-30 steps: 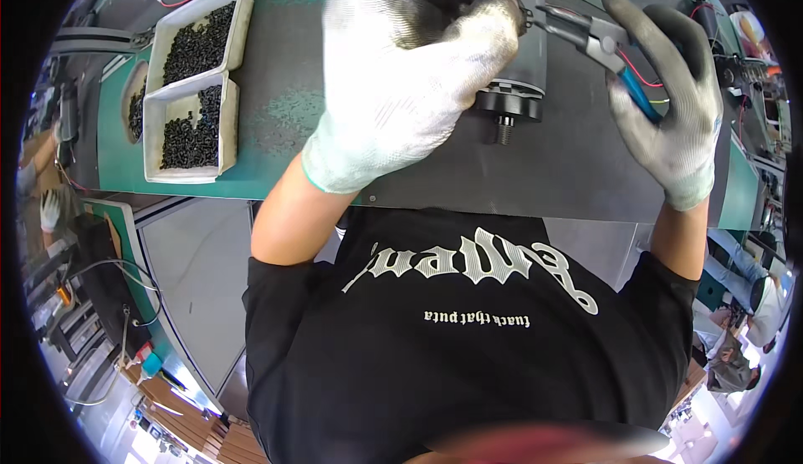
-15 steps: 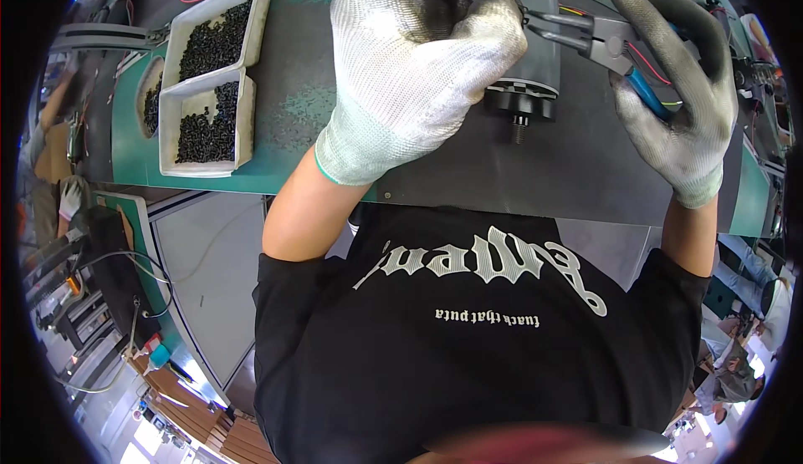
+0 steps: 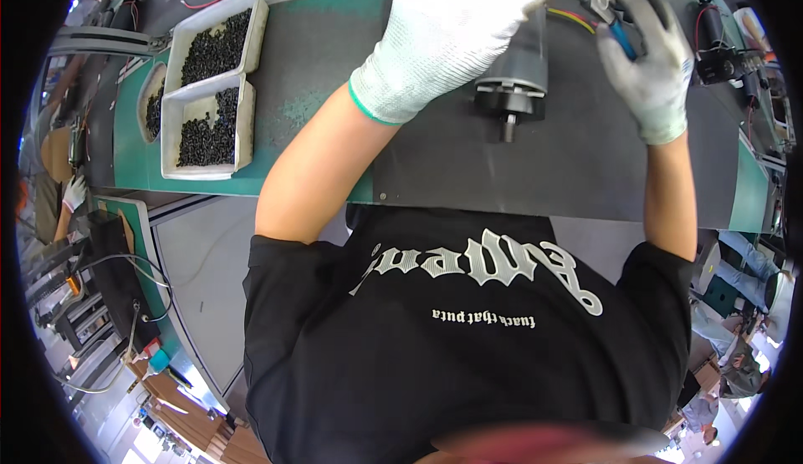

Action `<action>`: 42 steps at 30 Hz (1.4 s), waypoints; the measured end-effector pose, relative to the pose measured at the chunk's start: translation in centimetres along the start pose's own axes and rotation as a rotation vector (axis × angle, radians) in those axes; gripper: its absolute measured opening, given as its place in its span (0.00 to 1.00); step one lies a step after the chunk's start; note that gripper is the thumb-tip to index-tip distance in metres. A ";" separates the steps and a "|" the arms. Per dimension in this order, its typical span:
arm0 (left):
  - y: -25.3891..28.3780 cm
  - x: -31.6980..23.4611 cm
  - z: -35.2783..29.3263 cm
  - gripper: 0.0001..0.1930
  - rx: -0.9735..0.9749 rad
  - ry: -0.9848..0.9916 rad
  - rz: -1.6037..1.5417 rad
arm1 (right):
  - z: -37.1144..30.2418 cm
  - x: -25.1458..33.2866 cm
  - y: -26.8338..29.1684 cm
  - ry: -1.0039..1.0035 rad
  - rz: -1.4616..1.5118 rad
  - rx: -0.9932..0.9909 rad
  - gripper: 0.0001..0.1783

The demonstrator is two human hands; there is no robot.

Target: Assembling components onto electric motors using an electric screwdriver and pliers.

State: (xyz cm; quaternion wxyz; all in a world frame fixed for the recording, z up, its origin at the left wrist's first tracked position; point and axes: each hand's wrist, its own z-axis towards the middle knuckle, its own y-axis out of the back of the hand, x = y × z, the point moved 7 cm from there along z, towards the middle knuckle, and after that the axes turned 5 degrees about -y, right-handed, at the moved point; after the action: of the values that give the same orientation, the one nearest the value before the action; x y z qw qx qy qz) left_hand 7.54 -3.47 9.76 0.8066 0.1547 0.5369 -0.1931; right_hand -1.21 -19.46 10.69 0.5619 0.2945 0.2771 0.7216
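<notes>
A cylindrical motor [image 3: 520, 69] with a grey body and a black end cap lies on the dark work mat, its metal shaft [image 3: 508, 128] pointing at me. My left hand [image 3: 460, 33], in a white knit glove, is closed over the motor's far end; its fingertips run to the top edge, and what they pinch is hidden. My right hand [image 3: 652, 67], gloved too, grips a pair of pliers [image 3: 602, 0] with blue handles. The jaws point left, close to my left fingertips. Red and yellow wires [image 3: 571, 17] stretch between the motor and my right hand.
Two white bins [image 3: 170, 142] of small black parts stand on the left of the bench, beside a round dish [image 3: 144, 100] of similar parts. More black motors [image 3: 711, 33] with wires sit at the right. Another person's gloved hand [image 3: 74, 193] shows at far left.
Both hands have moved farther away from me, the left one also rightward and the right one leftward with the pliers. The motor has shifted slightly left.
</notes>
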 end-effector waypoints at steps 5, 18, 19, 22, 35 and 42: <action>-0.9 2.4 -0.3 0.06 -0.029 0.045 -0.267 | 0.6 1.8 1.8 0.025 -0.074 0.003 0.24; -0.8 10.7 6.0 0.29 0.065 -0.298 1.018 | -0.8 -10.9 -9.2 -0.632 0.818 0.460 0.17; -0.6 12.1 6.3 0.29 0.054 -0.305 1.024 | -1.1 -11.9 -10.4 -0.619 0.818 0.456 0.17; -1.5 15.8 6.0 0.38 0.291 0.102 0.699 | -4.0 -13.3 -14.4 -1.115 1.378 0.650 0.04; -1.3 4.5 3.6 0.41 0.044 0.071 0.557 | -3.0 -11.7 -5.1 -0.828 1.562 0.332 0.15; -0.9 -3.0 -2.5 0.44 0.231 -0.096 0.026 | 1.5 -1.2 6.9 -0.154 0.570 0.577 0.29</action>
State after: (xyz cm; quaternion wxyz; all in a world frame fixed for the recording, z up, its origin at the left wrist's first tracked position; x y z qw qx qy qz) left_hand 4.06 -2.66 11.57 0.8106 0.2440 0.4696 -0.2506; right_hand -4.36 -21.99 16.58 0.2528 0.5580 0.3325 0.7170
